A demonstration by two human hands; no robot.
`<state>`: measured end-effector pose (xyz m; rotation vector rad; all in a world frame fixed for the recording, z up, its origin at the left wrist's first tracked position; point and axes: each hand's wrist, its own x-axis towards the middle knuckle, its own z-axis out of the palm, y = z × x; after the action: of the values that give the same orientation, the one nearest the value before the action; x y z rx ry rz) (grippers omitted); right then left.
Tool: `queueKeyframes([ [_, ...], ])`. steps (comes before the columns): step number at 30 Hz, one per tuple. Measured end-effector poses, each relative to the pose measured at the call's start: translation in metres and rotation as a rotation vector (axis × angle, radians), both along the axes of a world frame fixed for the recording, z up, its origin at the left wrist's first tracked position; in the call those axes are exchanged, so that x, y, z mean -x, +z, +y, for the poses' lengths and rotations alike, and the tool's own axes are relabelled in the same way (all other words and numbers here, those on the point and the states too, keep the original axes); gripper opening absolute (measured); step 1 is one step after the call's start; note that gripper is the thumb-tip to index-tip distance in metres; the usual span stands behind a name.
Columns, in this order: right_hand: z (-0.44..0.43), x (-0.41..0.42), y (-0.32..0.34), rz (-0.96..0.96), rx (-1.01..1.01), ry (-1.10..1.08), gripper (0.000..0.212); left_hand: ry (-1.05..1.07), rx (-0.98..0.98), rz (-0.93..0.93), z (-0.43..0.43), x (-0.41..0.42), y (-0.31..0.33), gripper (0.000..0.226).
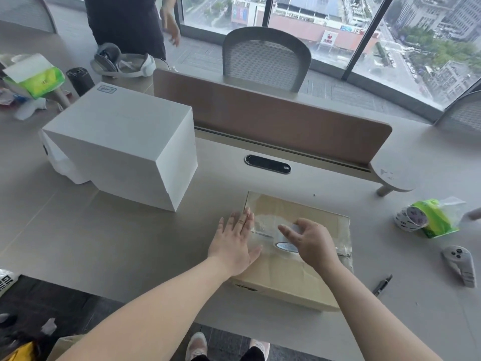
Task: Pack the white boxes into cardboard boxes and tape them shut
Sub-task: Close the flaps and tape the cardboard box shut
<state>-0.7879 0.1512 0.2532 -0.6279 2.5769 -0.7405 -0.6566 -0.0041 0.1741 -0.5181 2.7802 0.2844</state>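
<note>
the right hand (pixel 309 241) curls its fingers round a tape roll (pixel 286 245) and holds it down on top of the brown box (pixel 289 280). the roll is see-through. a shiny strip of tape (pixel 260 220) runs from it toward the far left corner of the box top. just left of the roll, the left hand (pixel 234 243) lies flat with straight fingers and grips nothing. its fingertips touch the left edge of the box, where the strip is. the brown box sits under both hands on the grey table (pixel 130 243) with its flaps down. far to the left of the hands and further back, a big white box (pixel 122 142) stands out on the table. right of the right hand, a pen (pixel 382 284) lies near the box. a grey controller (pixel 459 264) and a green pack (pixel 434 221) lie further off that way. past the hands, a brown wall (pixel 260 113) stands along the table, with a chair (pixel 265 61) behind it.
</note>
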Motion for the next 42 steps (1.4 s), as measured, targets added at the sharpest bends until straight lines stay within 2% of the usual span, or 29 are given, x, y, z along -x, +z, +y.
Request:
queueKeyframes([
  [4,0.001,0.006,0.005,0.306,-0.322,0.118,0.049,0.010,0.014,-0.014,0.002,0.001,0.001,0.084],
  [6,0.002,0.009,0.004,0.327,-0.359,0.115,0.047,0.007,0.020,-0.017,0.003,0.002,0.001,0.084],
  [10,0.013,0.018,-0.004,0.095,-0.113,0.041,0.028,-0.019,0.058,-0.017,0.004,0.005,0.003,0.085],
  [13,0.023,0.015,-0.005,0.035,0.047,-0.104,0.030,-0.030,0.053,-0.011,0.007,0.013,0.006,0.086],
  [16,0.026,0.010,-0.008,0.022,0.082,-0.176,0.035,-0.039,-0.014,0.031,0.011,0.017,0.005,0.084],
  [20,0.022,0.011,-0.010,0.042,0.040,-0.147,0.044,-0.063,-0.048,0.069,0.010,0.013,-0.002,0.081],
  [22,0.022,0.014,-0.011,0.177,-0.045,-0.054,0.043,-0.071,-0.025,0.056,0.009,0.013,-0.005,0.082],
  [25,0.027,0.016,-0.010,0.421,-0.337,0.065,0.038,-0.071,-0.013,0.031,0.010,0.014,-0.004,0.084],
  [27,0.030,0.015,-0.010,0.456,-0.430,0.069,0.039,-0.079,-0.003,0.019,0.010,0.014,-0.002,0.084],
  [29,0.035,0.017,-0.011,0.377,-0.364,0.047,0.038,-0.080,0.014,0.009,0.011,0.016,0.001,0.085],
  [33,0.055,0.020,-0.005,0.096,-0.062,-0.133,0.041,-0.082,0.059,-0.006,0.016,0.021,0.008,0.085],
  [36,0.062,0.017,-0.002,-0.016,0.018,-0.226,0.043,-0.139,0.009,0.039,0.021,0.031,0.011,0.084],
  [40,0.055,0.017,-0.005,-0.013,0.046,-0.271,0.036,-0.150,-0.013,0.053,0.029,0.039,0.006,0.088],
  [42,0.051,0.021,-0.005,0.094,-0.054,-0.191,0.035,-0.150,0.023,0.058,0.030,0.037,0.003,0.089],
])
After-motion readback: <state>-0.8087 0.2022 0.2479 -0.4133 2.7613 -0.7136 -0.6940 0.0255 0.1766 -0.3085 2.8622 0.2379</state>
